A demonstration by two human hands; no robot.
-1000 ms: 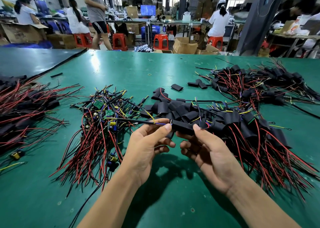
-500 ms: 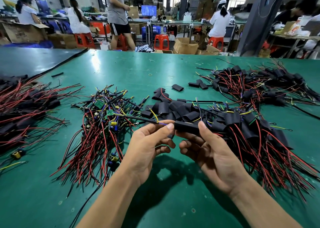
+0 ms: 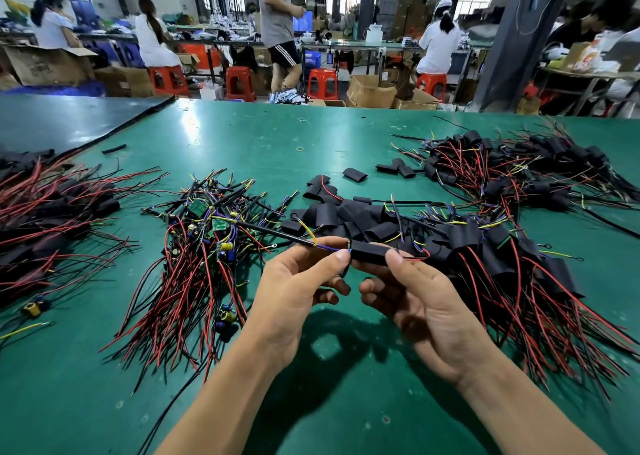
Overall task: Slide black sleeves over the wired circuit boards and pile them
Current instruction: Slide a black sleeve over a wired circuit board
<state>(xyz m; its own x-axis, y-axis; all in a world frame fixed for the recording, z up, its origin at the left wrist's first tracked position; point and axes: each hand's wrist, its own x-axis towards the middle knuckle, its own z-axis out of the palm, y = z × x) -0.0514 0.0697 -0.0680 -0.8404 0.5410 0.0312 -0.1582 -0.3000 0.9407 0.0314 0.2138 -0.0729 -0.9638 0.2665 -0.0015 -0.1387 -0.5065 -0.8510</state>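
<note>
Fingers (image 3: 341,257) of the left hand (image 3: 298,292) pinch the thin blue and yellow lead wires (image 3: 325,246) right at the left mouth of the short black rubber sleeve (image 3: 369,251). Thumb and fingers of the right hand (image 3: 426,302) grasp the sleeve's right end. Both are held above the green table (image 3: 242,136).

Against one second ago: both grips are the same and the sleeve has barely shifted along the leads. Only a sliver of the wired circuit board (image 3: 348,244) shows at its mouth.

Judgement: the sliding stroke looks finished, or one small push short. Piling comes next.

Beyond the left hand lies a heap of bare green boards with red and black wires (image 3: 207,240). Beyond the right hand lie loose empty black sleeves (image 3: 346,217), with the heap of sleeved boards (image 3: 502,264) beside them. A second sleeved heap (image 3: 519,170) lies farther off to the right.
</note>
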